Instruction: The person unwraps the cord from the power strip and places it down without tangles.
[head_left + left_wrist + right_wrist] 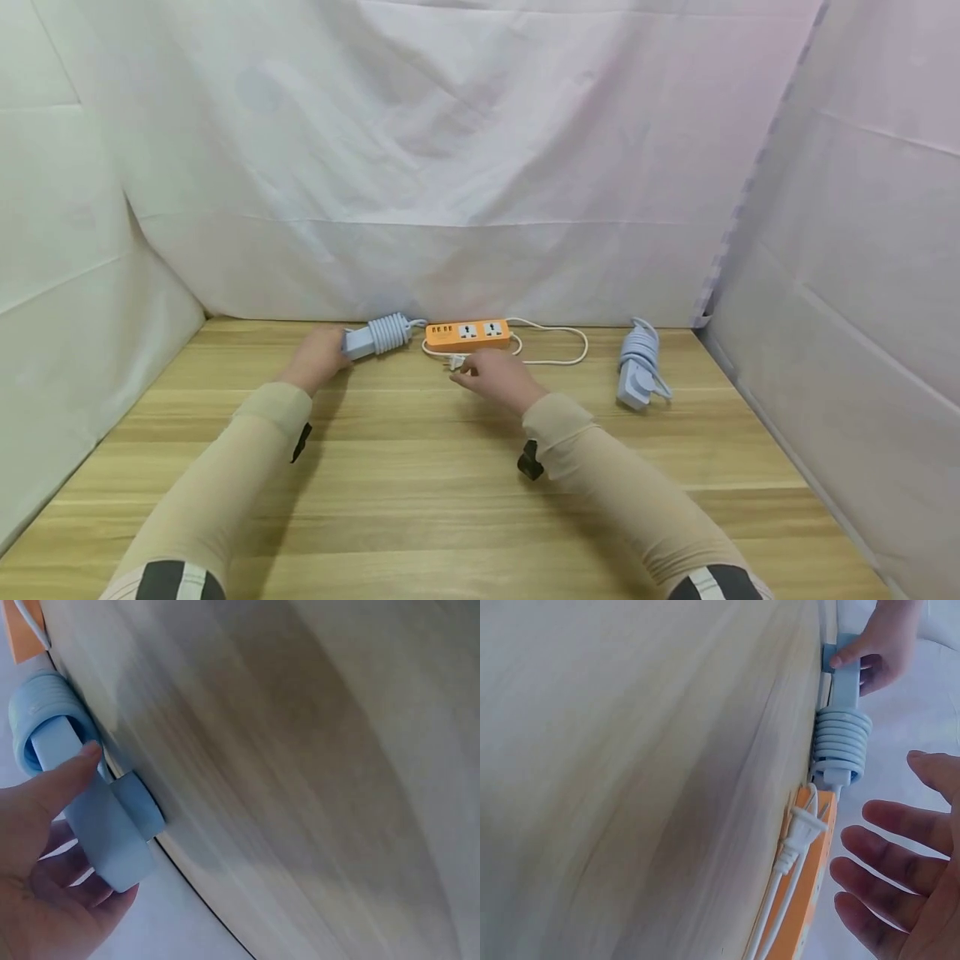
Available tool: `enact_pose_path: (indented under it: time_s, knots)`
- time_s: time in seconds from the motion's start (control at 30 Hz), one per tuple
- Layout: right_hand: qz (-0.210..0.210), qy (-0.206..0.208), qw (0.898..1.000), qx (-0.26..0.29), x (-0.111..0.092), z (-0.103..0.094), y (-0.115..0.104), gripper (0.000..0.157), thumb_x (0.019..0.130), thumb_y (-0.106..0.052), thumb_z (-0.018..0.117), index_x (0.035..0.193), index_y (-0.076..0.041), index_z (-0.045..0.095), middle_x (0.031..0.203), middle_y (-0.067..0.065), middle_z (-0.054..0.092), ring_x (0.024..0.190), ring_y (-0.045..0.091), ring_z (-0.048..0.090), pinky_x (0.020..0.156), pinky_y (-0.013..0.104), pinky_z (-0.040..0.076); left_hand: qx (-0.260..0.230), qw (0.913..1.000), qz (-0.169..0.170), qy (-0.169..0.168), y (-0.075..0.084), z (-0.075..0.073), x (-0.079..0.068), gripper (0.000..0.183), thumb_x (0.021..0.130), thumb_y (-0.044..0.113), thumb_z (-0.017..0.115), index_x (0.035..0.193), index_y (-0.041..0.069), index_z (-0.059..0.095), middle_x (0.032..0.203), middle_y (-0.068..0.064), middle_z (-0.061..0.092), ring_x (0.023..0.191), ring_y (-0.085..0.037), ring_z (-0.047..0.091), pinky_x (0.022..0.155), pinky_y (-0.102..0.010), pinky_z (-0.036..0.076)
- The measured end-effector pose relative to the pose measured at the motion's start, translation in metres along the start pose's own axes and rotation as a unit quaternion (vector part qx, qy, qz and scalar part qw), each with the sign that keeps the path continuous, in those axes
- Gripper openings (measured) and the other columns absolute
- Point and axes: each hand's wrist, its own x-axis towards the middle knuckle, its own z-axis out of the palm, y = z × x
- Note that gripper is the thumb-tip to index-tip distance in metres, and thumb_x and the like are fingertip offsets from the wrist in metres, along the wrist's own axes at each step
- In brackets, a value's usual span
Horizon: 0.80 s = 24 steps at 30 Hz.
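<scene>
A light blue power strip (pixel 360 343) lies at the back left, its cord wound in a coil (pixel 842 739) around one end. My left hand (pixel 317 357) grips its bare end, the thumb on one side and the fingers curled around the other, as the left wrist view shows. Beside it rests an orange power strip (pixel 480 340) with a white cord and a white plug (pixel 804 829) lying along its front. Over the front edge of the orange strip hovers my right hand (pixel 498 379), near the plug. In the right wrist view its fingers (pixel 889 900) are spread and hold nothing.
A second light blue power strip (pixel 637 383), wrapped in its own cord, lies at the right of the wooden table (pixel 405 500). A white cord loop (pixel 577 333) extends right from the orange strip. White cloth (pixel 420 167) hangs behind and along both sides.
</scene>
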Motion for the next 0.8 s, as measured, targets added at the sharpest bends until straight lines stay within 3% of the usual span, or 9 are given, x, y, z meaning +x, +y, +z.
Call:
enact_pose_path:
  time_s: [0.23,0.4,0.63,0.8]
  knots:
    - [-0.001,0.009,1.000,0.026,0.009,0.010,-0.012,0.029,0.097,-0.041,0.058,0.094,-0.016,0.075,0.085,-0.007,0.068,0.074,0.007,0.059,0.071,0.030,0.049,0.013,0.9999,0.004,0.006,0.000,0.000,-0.004,0.032,0.073,0.007,0.082,0.096,-0.010,0.066,0.089,-0.023,0.066,0.076,-0.031,0.060,0.074,-0.050,0.050]
    - [-0.005,0.009,0.999,0.033,0.014,0.016,-0.020,0.029,0.097,-0.040,0.058,0.092,-0.016,0.074,0.084,-0.007,0.068,0.075,0.009,0.060,0.072,0.031,0.049,0.029,0.9995,0.007,-0.012,0.007,-0.002,-0.010,0.028,0.080,0.015,0.079,0.091,-0.007,0.065,0.079,-0.015,0.063,0.070,-0.027,0.058,0.067,-0.046,0.050]
    - [0.000,0.014,1.000,0.023,0.018,0.024,-0.027,0.030,0.097,-0.040,0.058,0.094,-0.015,0.074,0.088,-0.005,0.068,0.080,0.010,0.060,0.075,0.031,0.049,-0.020,0.9992,0.006,-0.035,0.022,-0.007,-0.015,0.029,0.089,0.024,0.071,0.094,-0.004,0.063,0.079,-0.010,0.063,0.068,-0.024,0.057,0.064,-0.041,0.049]
    - [-0.015,0.010,1.000,0.017,0.016,0.026,-0.033,0.032,0.097,-0.043,0.058,0.097,-0.015,0.074,0.088,-0.006,0.067,0.080,0.008,0.060,0.074,0.029,0.049,-0.026,0.9984,-0.005,-0.050,0.027,-0.008,-0.020,0.034,0.093,0.030,0.066,0.095,-0.004,0.063,0.077,-0.010,0.062,0.067,-0.023,0.056,0.063,-0.040,0.048]
